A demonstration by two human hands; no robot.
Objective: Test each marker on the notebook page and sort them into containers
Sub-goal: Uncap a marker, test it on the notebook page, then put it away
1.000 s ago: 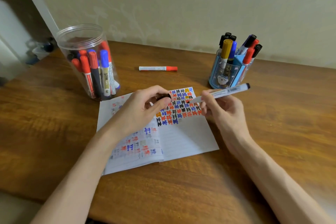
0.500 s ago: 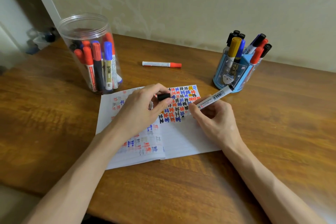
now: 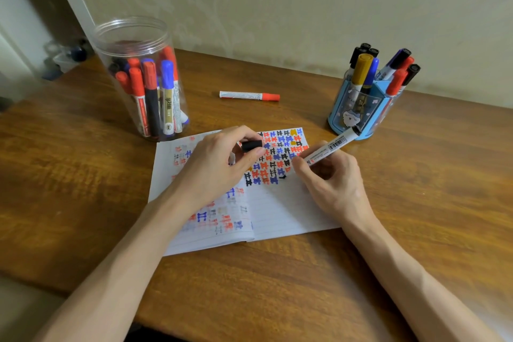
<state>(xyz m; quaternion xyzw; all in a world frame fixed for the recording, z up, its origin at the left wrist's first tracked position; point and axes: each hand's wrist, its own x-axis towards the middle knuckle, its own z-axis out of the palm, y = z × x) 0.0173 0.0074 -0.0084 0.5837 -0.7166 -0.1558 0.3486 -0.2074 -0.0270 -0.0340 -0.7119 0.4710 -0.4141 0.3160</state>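
An open notebook (image 3: 280, 211) lies on the wooden table, its upper right page filled with red, blue and black marks. My right hand (image 3: 333, 180) grips a white marker (image 3: 330, 147) with its tip down on the page beside a fresh black mark. My left hand (image 3: 216, 166) rests on the left page and pinches the marker's black cap (image 3: 251, 145). A clear plastic jar (image 3: 144, 78) with several markers stands at the back left. A blue pen holder (image 3: 361, 111) with several markers stands at the back right.
A red-capped white marker (image 3: 249, 96) lies alone on the table (image 3: 430, 175) between the two containers. A wall runs close behind the table. White furniture stands beyond the table's left end.
My right hand lowered the uncapped marker onto the page and made a short black mark. My left hand kept the cap pinched over the notebook.
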